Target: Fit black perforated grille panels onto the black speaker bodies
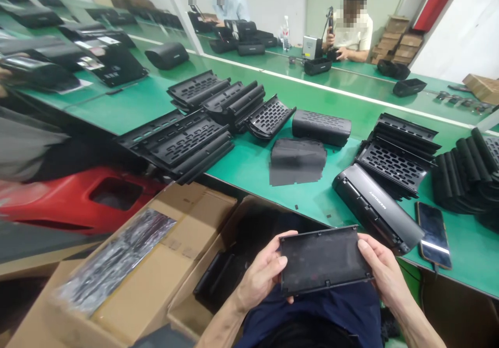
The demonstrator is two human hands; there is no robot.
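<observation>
I hold a flat black plastic panel (323, 259) over my lap, below the table's front edge. My left hand (261, 275) grips its left end, thumb on top. My right hand (380, 270) grips its right end. Just beyond the panel, a long black speaker housing (376, 207) lies on the green table (249, 166). A stack of dark fabric sheets (297, 160) rests further back, with a finished black speaker body (322, 127) behind it.
Stacks of black grille panels (183, 142) (395, 153) lie left and right on the table. A phone (433, 233) sits at the right near the edge. Open cardboard boxes (156, 270) stand at my left. A red plastic stool (78, 197) is nearby. Two people work across the table.
</observation>
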